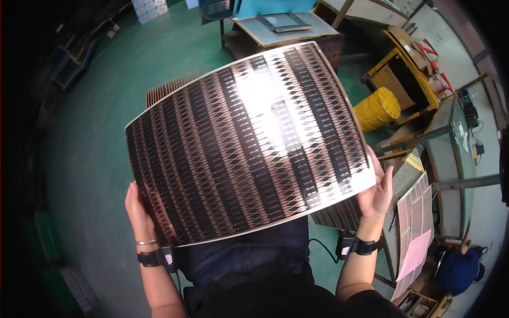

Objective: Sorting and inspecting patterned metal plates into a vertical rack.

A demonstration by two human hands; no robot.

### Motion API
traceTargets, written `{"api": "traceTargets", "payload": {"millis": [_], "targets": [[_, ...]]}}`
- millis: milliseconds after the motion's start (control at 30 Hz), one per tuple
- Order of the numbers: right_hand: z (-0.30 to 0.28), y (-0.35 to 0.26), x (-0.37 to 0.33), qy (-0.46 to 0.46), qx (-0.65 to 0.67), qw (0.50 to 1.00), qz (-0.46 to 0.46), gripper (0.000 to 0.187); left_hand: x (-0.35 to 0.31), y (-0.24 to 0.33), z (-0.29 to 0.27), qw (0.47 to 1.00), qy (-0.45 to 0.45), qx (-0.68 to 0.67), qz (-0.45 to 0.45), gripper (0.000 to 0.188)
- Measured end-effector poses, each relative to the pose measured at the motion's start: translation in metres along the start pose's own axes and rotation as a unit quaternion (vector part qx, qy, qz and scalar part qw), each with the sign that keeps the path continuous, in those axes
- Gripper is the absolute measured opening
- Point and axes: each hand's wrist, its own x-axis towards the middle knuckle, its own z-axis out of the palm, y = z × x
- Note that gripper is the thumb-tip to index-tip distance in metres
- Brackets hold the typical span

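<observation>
The left hand grips the patterned sheet at its eight o'clock edge, the right hand at four; a bench stands beyond twelve.

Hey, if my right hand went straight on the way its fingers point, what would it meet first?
Your right hand already holds the patterned sheet; past its edge, probably the yellow bundle, though depth is unclear.
</observation>
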Motion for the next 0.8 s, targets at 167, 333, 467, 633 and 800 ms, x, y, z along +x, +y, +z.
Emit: {"api": "traceTargets", "payload": {"millis": [167,333,467,633,800], "targets": [[0.0,0.0,0.001,-0.004,0.007,1.0,0.004,0.065,0.005,-0.004,-0.003,1.0,-0.003,0.016,0.005,0.028],[-0.004,0.0,0.003,-0.03,-0.054,0.998,0.008,0.064,0.006,-0.001,-0.01,1.0,0.019,-0.004,0.01,0.029],[-0.004,-0.014,0.011,-0.06,-0.208,0.975,0.039,0.057,0.007,-0.002,-0.026,0.995,0.046,-0.067,0.055,0.034],[-0.05,-0.051,0.025,-0.031,-0.46,0.878,-0.131,0.016,-0.005,0.03,0.01,0.965,-0.127,-0.18,0.141,0.028],[-0.039,-0.031,0.055,0.051,-0.286,0.931,-0.219,0.027,0.054,0.024,-0.002,0.871,-0.364,-0.112,0.311,0.016]]}}
